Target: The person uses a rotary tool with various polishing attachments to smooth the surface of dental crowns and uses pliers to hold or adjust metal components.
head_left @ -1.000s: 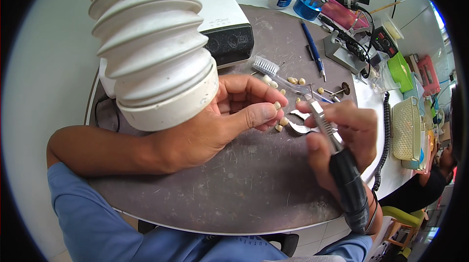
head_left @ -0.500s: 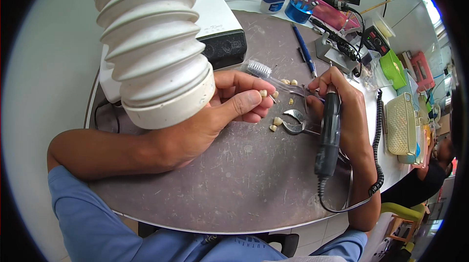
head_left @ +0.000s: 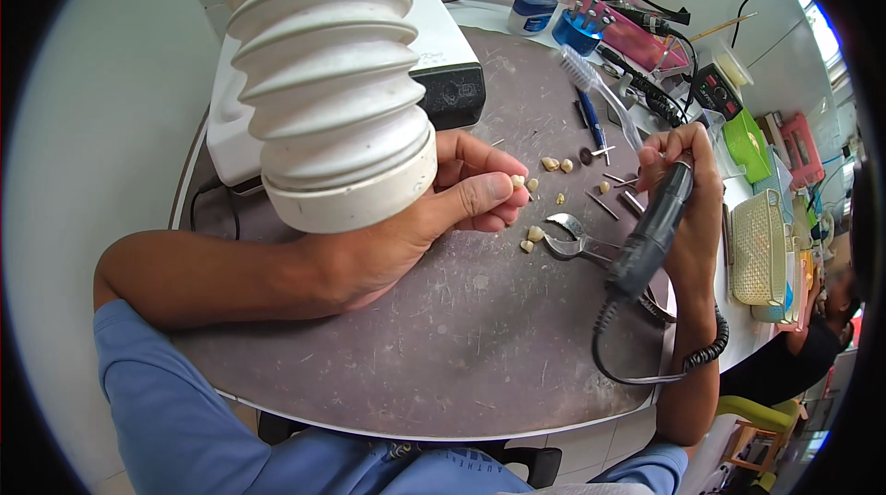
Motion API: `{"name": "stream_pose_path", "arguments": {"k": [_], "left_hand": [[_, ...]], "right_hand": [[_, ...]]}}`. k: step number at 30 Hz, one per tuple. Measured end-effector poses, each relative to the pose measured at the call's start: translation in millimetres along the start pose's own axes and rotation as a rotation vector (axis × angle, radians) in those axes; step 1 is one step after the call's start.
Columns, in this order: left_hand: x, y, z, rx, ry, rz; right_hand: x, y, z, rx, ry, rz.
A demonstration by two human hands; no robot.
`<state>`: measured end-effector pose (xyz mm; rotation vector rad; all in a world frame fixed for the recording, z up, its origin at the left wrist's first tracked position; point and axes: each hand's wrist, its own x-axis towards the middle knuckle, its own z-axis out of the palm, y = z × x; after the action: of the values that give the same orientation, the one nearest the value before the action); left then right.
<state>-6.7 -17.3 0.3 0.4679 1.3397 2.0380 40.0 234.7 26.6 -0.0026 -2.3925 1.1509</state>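
A small cream tooth crown is pinched between the thumb and forefinger of my left hand, beside the mouth of a ribbed white suction hose. My right hand is closed round a black rotary handpiece, its coiled cord trailing toward me. The same hand grips a clear toothbrush, whose bristles point up and left above the table. Several loose crowns lie between the hands. A metal caliper with curved jaws rests close by, with two crowns touching or near its jaws.
A blue pen, a dark polishing disc and thin metal burs lie on the grey table mat. Behind stand a blue bur holder and pink tray. Baskets line the right; a person sits beyond.
My right hand has moved up and right, lifting the toothbrush off the mat and tilting the handpiece. The burs and disc now show. My left hand keeps hold of the crown.
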Motion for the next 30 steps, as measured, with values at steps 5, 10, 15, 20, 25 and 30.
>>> {"name": "stream_pose_path", "arguments": {"k": [5, 10, 15, 20, 25, 30], "left_hand": [[2.4, -0.3, 1.5, -0.096, 0.001, -0.027], [1.4, -6.2, -5.4, -0.11, 0.001, -0.023], [2.5, -5.1, -3.5, -0.088, 0.007, -0.02], [1.6, 0.0, 0.8, -0.108, -0.008, -0.019], [0.6, -0.6, -1.5, -0.11, -0.037, -0.023], [1.0, -0.3, -4.0, -0.128, -0.04, -0.041]], "right_hand": [[-5.7, -7.7, -4.5, 0.219, -0.119, -0.03], [-13.9, -12.6, 5.0, 0.093, -0.247, -0.234], [-2.3, -11.7, -22.0, 0.058, -0.328, -0.164], [-4.1, -15.6, -37.8, 0.076, -0.197, -0.14], [-11.5, -15.1, -15.5, 0.097, -0.176, -0.248], [-2.9, -5.3, -31.6, 0.029, -0.276, -0.198]]}}
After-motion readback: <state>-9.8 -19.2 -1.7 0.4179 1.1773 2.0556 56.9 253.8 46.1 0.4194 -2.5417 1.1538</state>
